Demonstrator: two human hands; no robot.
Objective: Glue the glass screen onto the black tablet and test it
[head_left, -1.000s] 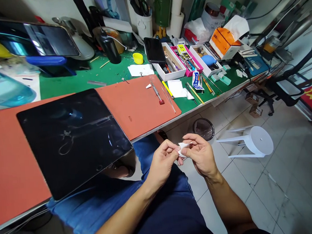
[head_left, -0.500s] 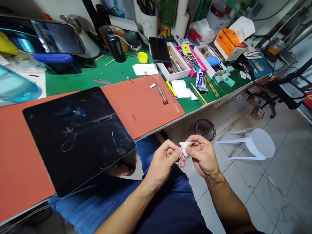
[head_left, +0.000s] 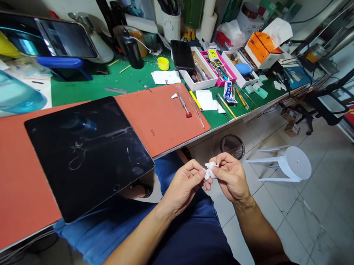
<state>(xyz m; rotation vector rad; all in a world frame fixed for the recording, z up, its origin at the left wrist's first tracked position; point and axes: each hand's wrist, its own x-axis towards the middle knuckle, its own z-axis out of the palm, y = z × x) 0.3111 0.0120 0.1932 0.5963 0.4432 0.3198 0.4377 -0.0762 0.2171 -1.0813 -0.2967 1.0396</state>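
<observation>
A small crumpled white tissue (head_left: pixel 210 171) is pinched between my two hands, above my lap and off the bench's front edge. My left hand (head_left: pixel 187 181) grips its left side with thumb and fingers. My right hand (head_left: pixel 230 177) holds its right side, thumb on top. Part of the tissue is hidden behind the fingertips. To the left, a black tablet (head_left: pixel 91 156) lies screen up on the orange mat (head_left: pixel 164 125), one corner jutting past the bench edge. Smudges and reflections show on its glass.
On the mat's right lie a metal tool with a red end (head_left: pixel 183 103) and thin tweezers-like rods. Open boxes of tools (head_left: pixel 199 84) and a black phone (head_left: pixel 181 56) stand behind. A waste bin (head_left: pixel 232 146) and white stool (head_left: pixel 297 163) are on the floor.
The tissue has been bunched and turned a little between my fingertips. Both hands stay in nearly the same place, and the view has shifted slightly.
</observation>
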